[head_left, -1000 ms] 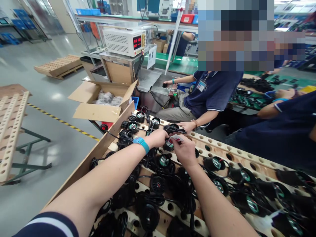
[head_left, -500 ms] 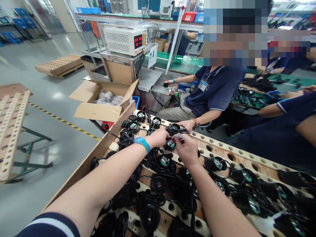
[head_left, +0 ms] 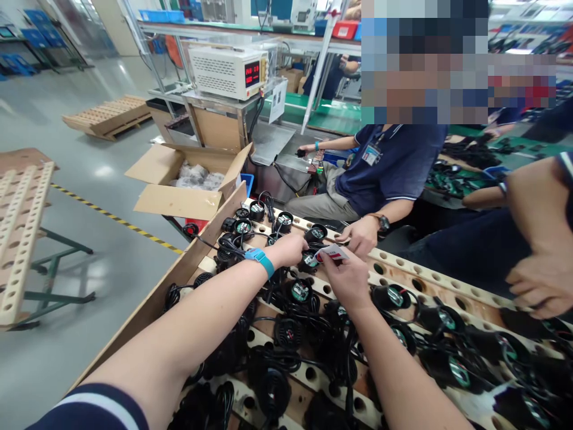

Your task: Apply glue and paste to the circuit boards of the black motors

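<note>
My left hand [head_left: 290, 249], with a turquoise strap at its wrist, has its fingers curled at the rim of a black round housing [head_left: 308, 261] with a green circuit board inside. Whatever those fingers hold, if anything, is hidden. My right hand [head_left: 347, 275] pinches a small white-and-red packet [head_left: 333, 253] just right of that housing. Close behind my hands sits another open black housing [head_left: 316, 233]. More housings, such as one with its green board showing [head_left: 299, 291], stand among black cables nearer to me.
A wooden rack [head_left: 403, 269] with rows of holes carries the housings. One co-worker's hand [head_left: 362, 234] rests at its far edge; another person's hand [head_left: 539, 286] is over its right side. Beyond the left end stand an open carton [head_left: 179, 206] and a white power supply [head_left: 226, 71].
My right hand has shifted slightly right with the packet, showing more of it. The nearby co-worker's hand has moved right along the rack, and another person's hand has come down at the right.
</note>
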`<state>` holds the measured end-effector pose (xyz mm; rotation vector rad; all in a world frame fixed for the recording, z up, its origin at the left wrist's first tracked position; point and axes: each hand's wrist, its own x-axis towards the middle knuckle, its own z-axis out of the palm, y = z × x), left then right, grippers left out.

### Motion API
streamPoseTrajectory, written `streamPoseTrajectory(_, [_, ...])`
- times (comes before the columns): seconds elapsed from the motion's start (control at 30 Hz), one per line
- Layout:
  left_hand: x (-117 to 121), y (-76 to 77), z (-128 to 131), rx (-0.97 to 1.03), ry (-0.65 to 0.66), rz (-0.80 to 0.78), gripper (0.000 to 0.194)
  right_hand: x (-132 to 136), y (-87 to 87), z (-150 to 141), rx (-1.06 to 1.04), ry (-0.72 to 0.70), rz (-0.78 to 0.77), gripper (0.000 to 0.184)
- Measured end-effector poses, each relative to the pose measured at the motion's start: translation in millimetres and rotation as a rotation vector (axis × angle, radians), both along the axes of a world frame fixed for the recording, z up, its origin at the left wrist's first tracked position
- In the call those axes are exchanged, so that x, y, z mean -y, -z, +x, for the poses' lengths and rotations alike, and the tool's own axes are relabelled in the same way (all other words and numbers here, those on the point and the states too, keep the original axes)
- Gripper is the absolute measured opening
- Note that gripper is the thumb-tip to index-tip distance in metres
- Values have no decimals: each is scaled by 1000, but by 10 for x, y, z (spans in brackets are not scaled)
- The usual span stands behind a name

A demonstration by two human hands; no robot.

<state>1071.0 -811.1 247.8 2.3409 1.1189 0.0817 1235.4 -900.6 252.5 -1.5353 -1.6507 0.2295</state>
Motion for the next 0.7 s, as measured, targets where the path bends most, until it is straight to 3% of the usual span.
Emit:
streamPoseTrajectory(0.27, [-32,75,6,5,2,16,39,-13,122,22,30,-34,-60,23])
streamPoseTrajectory(0.7, [-12,32,4,-3,13,27,36,-40,95,37,56,-59,-39,22])
